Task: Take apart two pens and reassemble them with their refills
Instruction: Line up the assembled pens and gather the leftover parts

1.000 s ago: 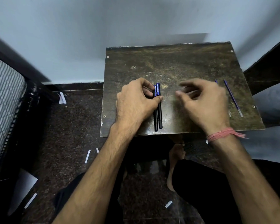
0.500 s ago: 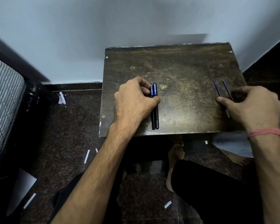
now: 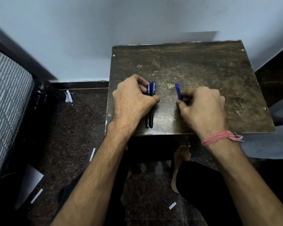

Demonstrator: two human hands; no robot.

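Two pens (image 3: 150, 103) lie side by side, touching, at the centre of the frame on a small dark wooden table (image 3: 203, 66). Their long axis runs almost straight up and down the picture: the blue clip ends point toward the top of the frame and the wall, the black ends toward the table's near edge. Each blue clip carries small white lettering running along the pen; it appears to read "OCTANE", though it is small and only just legible.

The left hand (image 3: 132, 101) covers the middle of the pens, fingers curled over them from the left and the thumb tip pressed against the right-hand pen, so it grips both together.

To the right of the pens, well apart from them, two thin blue refills (image 3: 178, 90) lie close together. Their long axis leans slightly, tips pointing to the upper left of the frame; their lower ends are hidden under the right hand (image 3: 203, 108). That hand's fingers are curled and its thumb and fingertips pinch the refills near their middle. A pink thread band (image 3: 219, 137) circles the right wrist.

Scraps of white paper (image 3: 92, 154) lie on the dark speckled floor in the lower left of the frame.
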